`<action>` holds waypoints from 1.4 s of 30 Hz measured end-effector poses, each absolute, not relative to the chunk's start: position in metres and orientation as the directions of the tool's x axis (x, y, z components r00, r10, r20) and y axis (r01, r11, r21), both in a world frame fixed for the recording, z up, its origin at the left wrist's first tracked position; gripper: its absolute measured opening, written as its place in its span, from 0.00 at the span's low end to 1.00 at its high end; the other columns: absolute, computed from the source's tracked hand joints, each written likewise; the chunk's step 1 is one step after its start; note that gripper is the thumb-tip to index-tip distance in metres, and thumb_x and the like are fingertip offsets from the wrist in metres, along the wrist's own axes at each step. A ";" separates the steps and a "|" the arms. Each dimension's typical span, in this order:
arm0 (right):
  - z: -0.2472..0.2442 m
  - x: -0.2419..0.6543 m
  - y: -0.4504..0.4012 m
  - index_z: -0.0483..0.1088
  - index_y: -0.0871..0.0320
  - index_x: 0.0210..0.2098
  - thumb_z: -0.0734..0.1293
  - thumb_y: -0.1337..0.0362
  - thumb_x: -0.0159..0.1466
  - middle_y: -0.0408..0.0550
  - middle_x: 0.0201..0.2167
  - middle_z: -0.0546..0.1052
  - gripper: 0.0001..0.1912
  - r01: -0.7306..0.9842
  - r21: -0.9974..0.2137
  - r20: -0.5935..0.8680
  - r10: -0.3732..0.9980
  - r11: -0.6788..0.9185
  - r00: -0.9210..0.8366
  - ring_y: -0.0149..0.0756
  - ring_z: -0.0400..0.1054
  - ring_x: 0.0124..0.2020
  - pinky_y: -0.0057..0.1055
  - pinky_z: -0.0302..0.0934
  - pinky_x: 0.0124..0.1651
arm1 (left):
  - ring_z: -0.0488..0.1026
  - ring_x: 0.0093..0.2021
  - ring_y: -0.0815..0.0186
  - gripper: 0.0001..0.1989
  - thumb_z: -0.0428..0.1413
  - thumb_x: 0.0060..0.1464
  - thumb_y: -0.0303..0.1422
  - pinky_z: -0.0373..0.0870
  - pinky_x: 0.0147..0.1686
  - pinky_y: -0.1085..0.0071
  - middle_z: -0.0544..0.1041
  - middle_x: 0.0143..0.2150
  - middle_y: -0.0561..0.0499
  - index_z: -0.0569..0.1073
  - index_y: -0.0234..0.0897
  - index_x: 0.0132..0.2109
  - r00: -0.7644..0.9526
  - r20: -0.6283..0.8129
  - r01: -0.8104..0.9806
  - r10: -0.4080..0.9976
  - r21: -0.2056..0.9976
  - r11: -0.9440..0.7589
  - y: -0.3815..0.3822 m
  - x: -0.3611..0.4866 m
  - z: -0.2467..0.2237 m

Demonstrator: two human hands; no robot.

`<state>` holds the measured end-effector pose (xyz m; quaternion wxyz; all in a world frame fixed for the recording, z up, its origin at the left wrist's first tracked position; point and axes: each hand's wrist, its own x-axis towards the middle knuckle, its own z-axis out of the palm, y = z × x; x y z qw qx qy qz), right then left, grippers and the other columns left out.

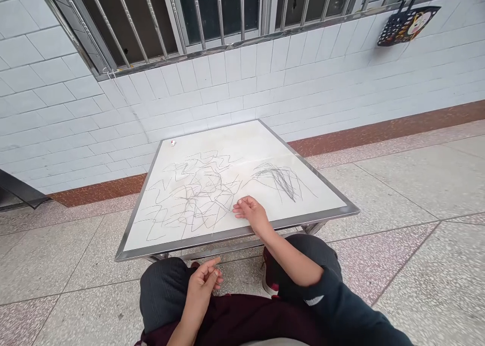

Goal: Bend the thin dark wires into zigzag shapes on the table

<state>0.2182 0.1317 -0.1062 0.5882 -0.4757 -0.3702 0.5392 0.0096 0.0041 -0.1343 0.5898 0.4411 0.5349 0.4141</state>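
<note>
A low white table (242,139) with a grey metal rim stands against the wall, its top covered with dark scribbled lines at the left and right. My right hand (250,212) is over the table's front part, fingers apart and nothing seen in them. Below the front rim, above my lap, my left hand (205,280) has its index finger stretched out and the others loosely curled; no object shows in it. A small white and red item (173,143) lies at the table's far left corner.
Behind the table is a white tiled wall (242,91) with barred windows (217,12). A black patterned bag (407,27) hangs at the upper right. My knees (162,290) are close to the table's front edge, over a speckled stone floor (379,194).
</note>
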 end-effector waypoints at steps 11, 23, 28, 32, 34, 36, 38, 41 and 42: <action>-0.108 0.232 0.186 0.65 0.57 0.29 0.64 0.62 0.59 0.42 0.25 0.75 0.05 -0.120 -0.990 -0.093 0.976 -0.070 0.196 0.30 0.74 0.28 0.23 0.70 0.24 | 0.72 0.29 0.67 0.21 0.62 0.46 0.41 0.68 0.28 0.74 0.76 0.29 0.51 0.75 0.37 0.46 0.115 -0.294 -0.002 0.949 0.955 0.296 0.018 0.008 -0.143; -0.120 0.230 0.189 0.66 0.59 0.28 0.63 0.62 0.61 0.47 0.27 0.75 0.07 -0.070 -0.985 -0.164 0.980 -0.157 0.110 0.32 0.74 0.27 0.26 0.71 0.23 | 0.72 0.28 0.68 0.22 0.64 0.42 0.43 0.69 0.27 0.74 0.76 0.28 0.50 0.76 0.35 0.44 0.124 -0.455 -0.067 0.882 0.883 0.464 0.043 -0.005 -0.189; -0.120 0.227 0.186 0.66 0.58 0.30 0.62 0.62 0.61 0.46 0.28 0.74 0.07 0.001 -0.988 -0.151 0.982 -0.152 0.111 0.31 0.73 0.27 0.25 0.68 0.24 | 0.73 0.29 0.68 0.23 0.65 0.40 0.43 0.69 0.27 0.74 0.76 0.29 0.49 0.76 0.34 0.43 0.161 -0.522 -0.079 0.838 0.839 0.538 0.048 -0.009 -0.202; -0.114 0.229 0.180 0.66 0.57 0.29 0.63 0.59 0.60 0.42 0.27 0.74 0.08 0.080 -0.989 -0.115 0.988 -0.123 0.101 0.28 0.69 0.24 0.24 0.63 0.24 | 0.73 0.29 0.68 0.22 0.65 0.41 0.42 0.69 0.28 0.74 0.77 0.30 0.50 0.75 0.35 0.43 0.185 -0.537 -0.088 0.823 0.825 0.558 0.047 -0.010 -0.204; -0.110 0.230 0.172 0.66 0.56 0.28 0.64 0.56 0.59 0.40 0.25 0.74 0.10 0.187 -0.979 -0.063 0.994 -0.078 0.085 0.28 0.65 0.23 0.24 0.59 0.25 | 0.73 0.29 0.69 0.22 0.65 0.40 0.42 0.69 0.28 0.74 0.77 0.30 0.50 0.76 0.35 0.42 0.186 -0.541 -0.095 0.820 0.821 0.563 0.047 -0.010 -0.203; -0.107 0.229 0.161 0.67 0.56 0.27 0.64 0.52 0.59 0.39 0.22 0.73 0.14 0.351 -0.936 -0.001 1.000 -0.008 0.022 0.28 0.63 0.23 0.25 0.56 0.26 | 0.73 0.29 0.69 0.22 0.65 0.40 0.43 0.69 0.27 0.74 0.77 0.29 0.50 0.76 0.35 0.42 0.188 -0.542 -0.100 0.819 0.819 0.565 0.048 -0.009 -0.201; -0.103 0.226 0.150 0.68 0.55 0.27 0.63 0.48 0.59 0.40 0.21 0.73 0.16 0.482 -0.875 0.010 0.997 0.048 -0.080 0.29 0.63 0.22 0.25 0.53 0.26 | 0.73 0.28 0.68 0.22 0.65 0.40 0.43 0.69 0.27 0.74 0.76 0.29 0.50 0.76 0.34 0.42 0.190 -0.539 -0.104 0.821 0.820 0.562 0.048 -0.008 -0.201; -0.099 0.218 0.135 0.67 0.55 0.27 0.65 0.47 0.58 0.41 0.20 0.74 0.17 0.561 -0.827 -0.056 0.989 0.032 -0.140 0.30 0.64 0.20 0.25 0.52 0.24 | 0.72 0.28 0.68 0.21 0.65 0.41 0.43 0.68 0.27 0.74 0.77 0.29 0.49 0.77 0.33 0.40 0.193 -0.529 -0.106 0.826 0.826 0.553 0.049 -0.007 -0.200; -0.097 0.215 0.132 0.67 0.56 0.27 0.66 0.48 0.57 0.41 0.20 0.74 0.17 0.569 -0.822 -0.084 0.987 0.011 -0.140 0.29 0.65 0.19 0.25 0.52 0.24 | 0.72 0.28 0.68 0.21 0.65 0.41 0.43 0.69 0.27 0.73 0.77 0.29 0.49 0.77 0.33 0.39 0.194 -0.525 -0.105 0.829 0.829 0.549 0.049 -0.007 -0.200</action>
